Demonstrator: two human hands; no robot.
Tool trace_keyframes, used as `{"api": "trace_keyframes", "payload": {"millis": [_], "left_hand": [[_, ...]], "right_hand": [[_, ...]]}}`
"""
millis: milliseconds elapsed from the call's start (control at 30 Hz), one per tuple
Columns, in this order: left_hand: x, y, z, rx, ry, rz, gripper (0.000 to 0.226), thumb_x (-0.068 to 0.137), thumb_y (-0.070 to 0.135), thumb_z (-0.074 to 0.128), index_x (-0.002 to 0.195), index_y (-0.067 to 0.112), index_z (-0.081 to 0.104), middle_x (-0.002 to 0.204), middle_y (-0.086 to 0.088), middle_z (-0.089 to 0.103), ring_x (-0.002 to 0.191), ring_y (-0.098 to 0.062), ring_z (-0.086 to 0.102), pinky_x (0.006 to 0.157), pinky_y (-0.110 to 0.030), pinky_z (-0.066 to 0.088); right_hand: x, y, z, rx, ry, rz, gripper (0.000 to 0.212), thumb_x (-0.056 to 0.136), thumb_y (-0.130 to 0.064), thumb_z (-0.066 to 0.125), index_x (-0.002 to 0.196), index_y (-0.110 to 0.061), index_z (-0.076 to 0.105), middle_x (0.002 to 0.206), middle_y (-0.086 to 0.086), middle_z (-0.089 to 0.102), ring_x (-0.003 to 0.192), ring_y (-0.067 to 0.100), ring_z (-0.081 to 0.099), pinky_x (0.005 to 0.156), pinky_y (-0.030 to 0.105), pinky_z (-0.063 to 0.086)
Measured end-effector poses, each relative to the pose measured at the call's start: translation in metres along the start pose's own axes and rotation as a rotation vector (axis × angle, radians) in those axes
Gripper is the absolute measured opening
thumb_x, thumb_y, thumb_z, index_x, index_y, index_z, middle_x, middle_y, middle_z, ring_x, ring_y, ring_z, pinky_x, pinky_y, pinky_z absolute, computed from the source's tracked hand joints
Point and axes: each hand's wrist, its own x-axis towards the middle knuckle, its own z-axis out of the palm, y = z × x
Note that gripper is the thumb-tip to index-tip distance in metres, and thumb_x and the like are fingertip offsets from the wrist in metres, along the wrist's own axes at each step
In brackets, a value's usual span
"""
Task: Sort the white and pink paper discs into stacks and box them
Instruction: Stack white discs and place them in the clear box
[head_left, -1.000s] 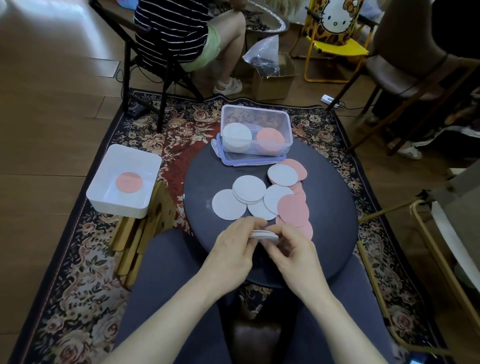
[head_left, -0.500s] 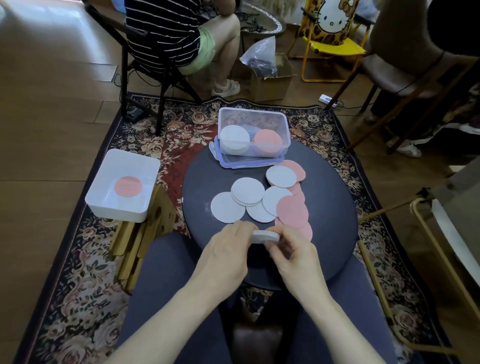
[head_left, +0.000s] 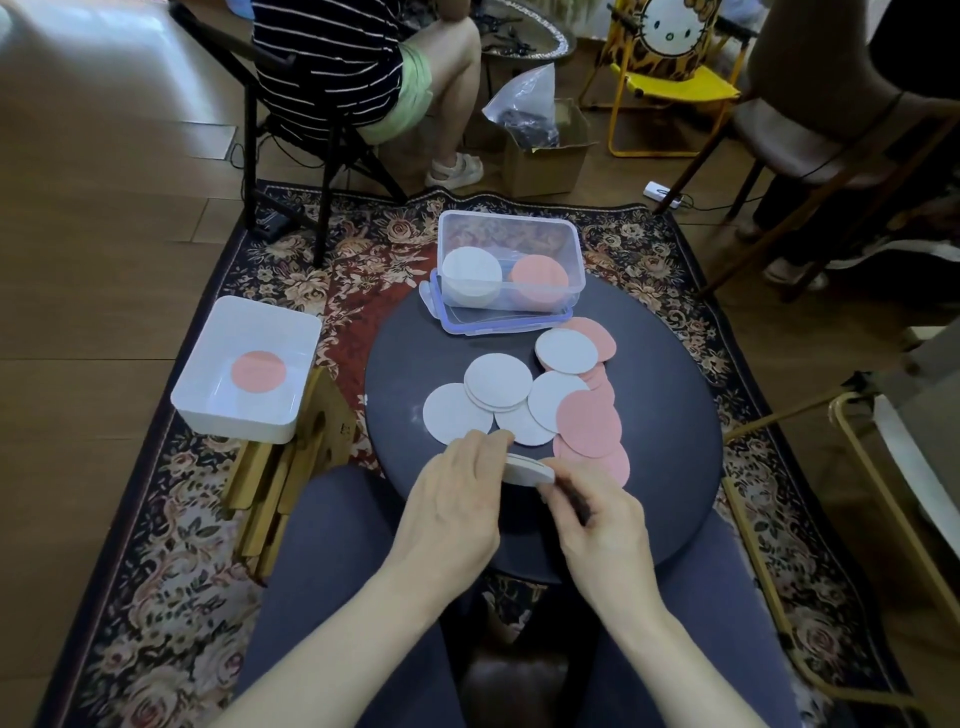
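Head view: clear box (head_left: 511, 270) at the table's (head_left: 665, 415) far edge is holding one white and one pink stack; white tray (head_left: 247, 369) is holding one pink disc. Both hands, left (head_left: 452, 506) and right (head_left: 597, 519), are pinching a white stack (head_left: 527, 468) near the table's front edge, loose discs (head_left: 524, 400) lying between.

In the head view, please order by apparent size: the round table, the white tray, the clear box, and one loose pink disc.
1. round table
2. white tray and clear box: look alike, and the box lies farther away, so unranked
3. loose pink disc
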Motion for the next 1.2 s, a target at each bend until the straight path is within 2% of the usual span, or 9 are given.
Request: {"api": "trace_keyframes", "payload": {"millis": [200,300,467,600,667,767,867,1033,1200], "left_hand": [[0.008,-0.011,0.003,-0.12,-0.016,0.004,0.052,0.076,-0.005,0.054,0.125,0.011,0.047,0.097,-0.003,0.059,0.082,-0.021,0.057,0.071,-0.025,0.041],[0.018,-0.009,-0.003,-0.323,0.003,-0.147,0.048,0.085,0.004,0.049,0.13,0.019,0.046,0.11,0.004,0.06,0.09,-0.013,0.056,0.076,-0.022,0.041],[0.048,-0.005,-0.016,-0.679,0.058,-0.325,0.051,0.086,0.011,0.045,0.124,0.045,0.046,0.113,0.015,0.059,0.097,-0.009,0.055,0.084,-0.023,0.044],[0.081,-0.015,-0.025,-0.749,0.126,-0.394,0.056,0.089,-0.004,0.048,0.124,0.04,0.052,0.099,0.01,0.061,0.084,-0.008,0.054,0.077,-0.017,0.042],[0.098,-0.023,-0.026,-0.729,0.166,-0.405,0.056,0.089,-0.002,0.05,0.13,0.036,0.051,0.105,0.007,0.061,0.088,-0.012,0.055,0.08,-0.024,0.045],[0.119,-0.044,-0.02,-0.488,0.245,-0.328,0.057,0.09,0.011,0.055,0.143,0.023,0.039,0.118,0.004,0.056,0.099,-0.018,0.055,0.086,-0.035,0.045],[0.133,-0.073,-0.002,-0.183,0.211,-0.343,0.067,0.091,0.019,0.057,0.149,0.011,0.025,0.144,-0.007,0.042,0.13,-0.025,0.04,0.102,-0.043,0.035],[0.129,-0.092,0.02,-0.166,0.082,-0.323,0.07,0.096,0.021,0.05,0.153,0.016,0.011,0.158,-0.001,0.021,0.146,-0.018,0.016,0.118,-0.042,0.015],[0.127,-0.095,0.019,-0.175,0.102,-0.331,0.075,0.093,0.015,0.054,0.153,0.019,0.011,0.157,0.0,0.024,0.146,-0.016,0.017,0.118,-0.04,0.015]], "right_hand": [[0.008,0.002,-0.001,0.192,-0.019,0.124,0.038,0.086,-0.005,0.066,0.098,-0.041,0.067,0.084,-0.008,0.07,0.075,0.013,0.063,0.073,0.024,0.051],[0.02,-0.005,0.002,0.387,0.058,0.21,0.023,0.084,-0.005,0.069,0.089,-0.028,0.065,0.078,-0.002,0.068,0.067,0.015,0.063,0.07,0.033,0.05],[0.065,-0.022,0.001,0.477,0.059,0.13,0.019,0.086,-0.011,0.068,0.084,-0.03,0.064,0.082,0.001,0.064,0.073,0.02,0.057,0.068,0.036,0.045],[0.106,-0.034,0.002,0.432,-0.016,0.03,0.015,0.081,-0.015,0.069,0.089,-0.024,0.061,0.084,-0.005,0.064,0.075,0.014,0.056,0.074,0.038,0.047],[0.125,-0.041,0.003,0.399,-0.056,-0.016,0.015,0.082,-0.013,0.069,0.09,-0.019,0.059,0.081,-0.008,0.062,0.073,0.014,0.054,0.072,0.044,0.047],[0.161,-0.052,0.003,0.381,-0.037,-0.041,0.02,0.083,-0.002,0.068,0.087,-0.017,0.057,0.077,-0.008,0.059,0.068,0.007,0.05,0.068,0.028,0.045],[0.201,-0.055,0.002,0.334,0.032,-0.028,0.02,0.084,-0.005,0.068,0.088,-0.019,0.055,0.077,-0.004,0.058,0.067,0.007,0.051,0.065,0.02,0.043],[0.244,-0.039,0.019,0.116,0.019,0.03,0.019,0.082,-0.014,0.068,0.09,-0.023,0.053,0.077,0.001,0.063,0.065,0.009,0.054,0.068,0.029,0.045],[0.256,-0.03,0.033,0.003,-0.19,0.116,0.016,0.083,-0.014,0.066,0.087,-0.023,0.053,0.068,0.001,0.06,0.067,0.016,0.064,0.081,0.044,0.053]]}}
